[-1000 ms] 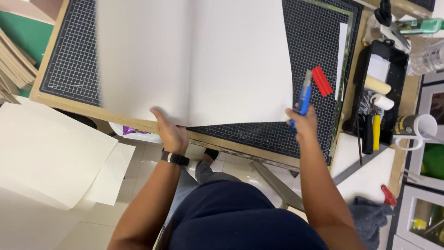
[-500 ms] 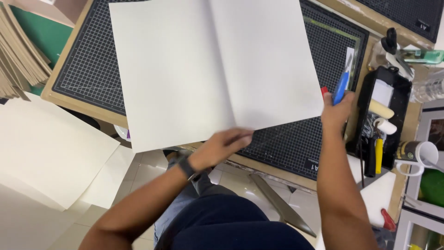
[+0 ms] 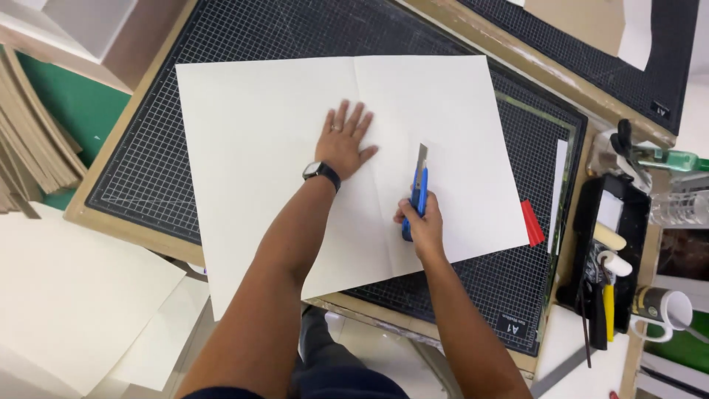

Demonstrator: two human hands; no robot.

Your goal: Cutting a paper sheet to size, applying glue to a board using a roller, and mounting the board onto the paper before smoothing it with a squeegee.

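Dark gridded cutting mat (image 3: 185,148) underneath, big cream sheet (image 3: 266,133) lying across it. Left hand (image 3: 345,144) flat, fingers spread, pinning it. Right hand (image 3: 422,224) grips a blue knife (image 3: 417,193), blade on paper; no cut visible yet.

Bright, even overhead light, soft shadows, sharp focus, slight edge distortion.

One head-worn camera looked steeply down from close above, facing forward over the person's arms onto the cutting mat (image 3: 185,170) and the bench's right edge
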